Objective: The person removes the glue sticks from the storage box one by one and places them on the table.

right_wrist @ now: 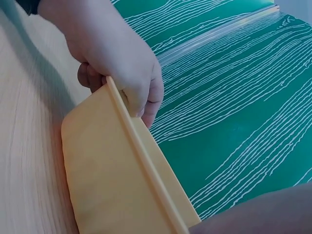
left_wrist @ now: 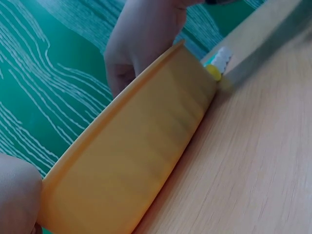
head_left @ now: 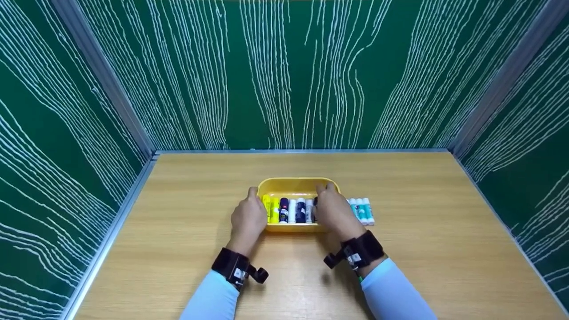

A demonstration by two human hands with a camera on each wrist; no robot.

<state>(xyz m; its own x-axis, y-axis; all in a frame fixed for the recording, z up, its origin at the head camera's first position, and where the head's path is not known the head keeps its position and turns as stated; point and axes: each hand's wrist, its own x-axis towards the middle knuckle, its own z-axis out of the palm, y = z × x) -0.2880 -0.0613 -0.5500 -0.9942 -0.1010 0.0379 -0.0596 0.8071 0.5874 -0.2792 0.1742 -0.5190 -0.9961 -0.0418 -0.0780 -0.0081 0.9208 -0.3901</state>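
A yellow plastic bin point(head_left: 291, 229) with rounded corners stands on the wooden table in the head view. Inside it, glue sticks point(head_left: 283, 211) in yellow, dark blue and white lie side by side in a row. My left hand point(head_left: 249, 215) grips the bin's left end, its fingers over the rim in the right wrist view. At the opposite end, my right hand point(head_left: 338, 211) holds the bin at its rim, covering part of the row; its fingertips are partly hidden behind the wall in the left wrist view. Teal-and-white glue sticks point(head_left: 362, 211) lie beside it, just right of the bin.
The wooden table point(head_left: 200, 178) meets green panels point(head_left: 311, 89) with white wavy lines at the back and both sides. Grey metal strips point(head_left: 111, 80) run along the corners and edges. Each wrist wears a black strap point(head_left: 362, 253) with a small camera arm.
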